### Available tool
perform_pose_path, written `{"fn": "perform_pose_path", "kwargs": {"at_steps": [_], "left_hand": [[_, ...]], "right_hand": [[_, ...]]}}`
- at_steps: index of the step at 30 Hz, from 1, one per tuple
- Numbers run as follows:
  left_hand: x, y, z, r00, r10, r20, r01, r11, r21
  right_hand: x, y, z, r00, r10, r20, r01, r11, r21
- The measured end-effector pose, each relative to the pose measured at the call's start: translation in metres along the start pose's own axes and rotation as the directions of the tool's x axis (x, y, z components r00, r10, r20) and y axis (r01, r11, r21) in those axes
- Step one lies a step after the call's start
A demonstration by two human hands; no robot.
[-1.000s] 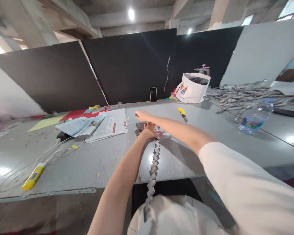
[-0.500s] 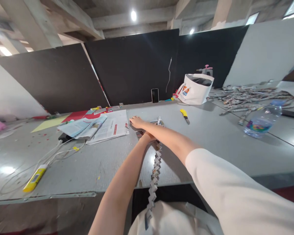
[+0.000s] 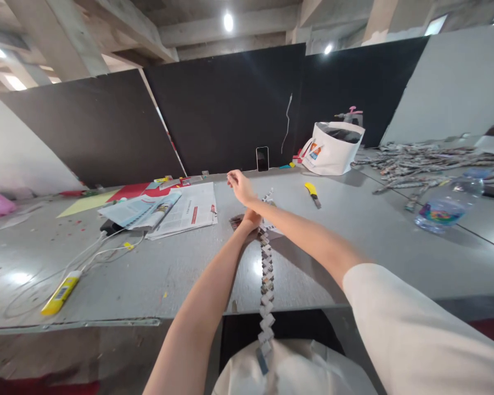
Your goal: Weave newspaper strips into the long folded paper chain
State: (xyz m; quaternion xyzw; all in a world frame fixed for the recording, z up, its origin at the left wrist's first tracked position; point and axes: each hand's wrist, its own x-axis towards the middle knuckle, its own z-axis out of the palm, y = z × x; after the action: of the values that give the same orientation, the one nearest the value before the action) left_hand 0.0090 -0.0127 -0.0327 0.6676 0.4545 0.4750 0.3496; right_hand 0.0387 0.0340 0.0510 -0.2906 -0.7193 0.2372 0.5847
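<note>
- Both hands work near the middle of the grey table (image 3: 156, 274), the right forearm crossing over the left wrist.
- Left hand (image 3: 252, 220) rests on the far end of a folded paper chain (image 3: 267, 274), pressing down on it where it meets a small stack of printed paper pieces (image 3: 235, 222); the crossing arm hides most of the fingers, so I cannot tell how far they curl.
- Right hand (image 3: 241, 186) is lifted above the table just beyond the left hand, its fingers pinched together at the tips (whether anything thin sits between them is too small to tell).
- From the left hand the paper chain runs in a zigzag straight back toward the person, over the near table edge and down onto the lap.
- Just left of the hands lies an open newspaper (image 3: 187, 211), with a folded magazine (image 3: 138, 211) partly on top of it.
- Farther left, white cables (image 3: 102, 252) trail across the table to a yellow glue tube (image 3: 61, 293) near the front edge.
- Right of the hands sits a yellow utility knife (image 3: 312, 193).
- Against the black panel at the back stand a phone (image 3: 262, 158) and a white bag (image 3: 333, 148).
- At the far right are 1 plastic water bottle (image 3: 442, 206) lying on its side and a heap of rolled paper strips (image 3: 420, 162).
</note>
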Motion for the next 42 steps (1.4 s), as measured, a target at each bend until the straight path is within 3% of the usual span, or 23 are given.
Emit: {"fn": "perform_pose_path", "kwargs": {"at_steps": [3,4,6,8,12,14,16,21,26,31,37,42], "left_hand": [[0.001,0.006,-0.013,0.993,-0.050,-0.103,0.041,0.995,-0.095],[0.001,0.009,-0.018,0.978,-0.149,-0.143,0.108,0.960,-0.259],[-0.001,0.014,-0.026,0.928,-0.354,-0.116,0.232,0.793,-0.563],[-0.002,0.020,-0.032,0.907,-0.410,-0.096,0.244,0.698,-0.673],[-0.004,0.026,-0.039,0.891,-0.449,-0.070,0.206,0.537,-0.818],[-0.004,0.026,-0.041,0.875,-0.482,-0.052,0.248,0.536,-0.807],[-0.003,0.024,-0.042,0.871,-0.491,-0.022,0.293,0.555,-0.778],[-0.003,0.020,-0.038,0.909,-0.414,-0.042,0.264,0.652,-0.710],[-0.007,0.021,-0.035,0.933,-0.357,-0.038,0.235,0.689,-0.686],[-0.007,0.020,-0.035,0.930,-0.364,-0.058,0.231,0.698,-0.678],[-0.007,0.017,-0.034,0.933,-0.358,-0.041,0.240,0.703,-0.669],[-0.008,0.020,-0.035,0.937,-0.350,-0.023,0.242,0.693,-0.679]], "right_hand": [[-0.028,0.000,-0.041,0.989,-0.003,-0.148,0.025,0.989,0.149],[-0.042,0.003,-0.054,0.979,0.047,-0.200,-0.013,0.985,0.170],[-0.072,0.012,-0.075,0.962,0.162,-0.221,-0.121,0.975,0.189],[-0.094,0.023,-0.089,0.939,0.267,-0.217,-0.218,0.949,0.226],[-0.103,0.033,-0.095,0.943,0.212,-0.258,-0.205,0.977,0.053],[-0.100,0.031,-0.091,0.948,0.179,-0.264,-0.200,0.978,-0.056],[-0.099,0.025,-0.086,0.951,0.208,-0.231,-0.225,0.973,-0.051],[-0.103,0.018,-0.080,0.944,0.320,-0.083,-0.298,0.932,0.206],[-0.100,0.024,-0.080,0.928,0.368,0.059,-0.360,0.846,0.394],[-0.099,0.028,-0.082,0.897,0.435,0.079,-0.417,0.776,0.473],[-0.095,0.036,-0.088,0.835,0.534,0.131,-0.482,0.595,0.643],[-0.093,0.038,-0.091,0.831,0.544,0.115,-0.492,0.624,0.607]]}}
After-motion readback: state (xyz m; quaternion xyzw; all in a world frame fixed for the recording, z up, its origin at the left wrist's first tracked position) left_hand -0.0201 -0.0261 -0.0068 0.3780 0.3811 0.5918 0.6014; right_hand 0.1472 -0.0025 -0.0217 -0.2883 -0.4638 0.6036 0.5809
